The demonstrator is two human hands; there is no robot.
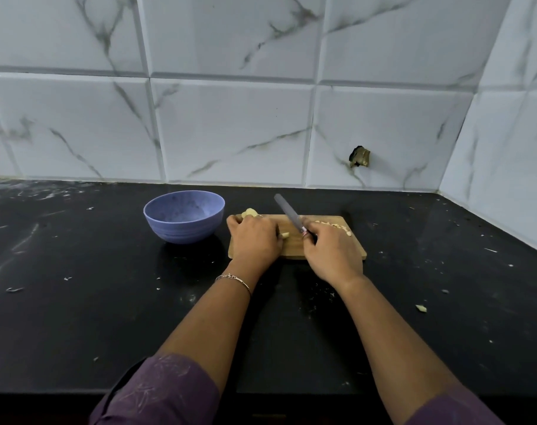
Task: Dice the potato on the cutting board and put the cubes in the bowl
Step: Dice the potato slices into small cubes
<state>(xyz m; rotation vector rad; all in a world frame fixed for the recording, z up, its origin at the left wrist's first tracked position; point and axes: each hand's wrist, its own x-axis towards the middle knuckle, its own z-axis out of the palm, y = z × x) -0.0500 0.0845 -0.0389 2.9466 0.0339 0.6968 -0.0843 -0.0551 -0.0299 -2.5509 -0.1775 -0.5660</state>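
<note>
My left hand (255, 240) curls over the potato (250, 213) at the far left corner of the cutting board (293, 248). My right hand (331, 256) grips the knife (287, 214), blade lifted. I should tuck my fingertips back and cut straight down. The bowl (184, 231) sits just left.

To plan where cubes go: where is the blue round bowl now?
In the head view, the blue round bowl stands on the black counter, just left of the wooden cutting board and the left hand.
</note>
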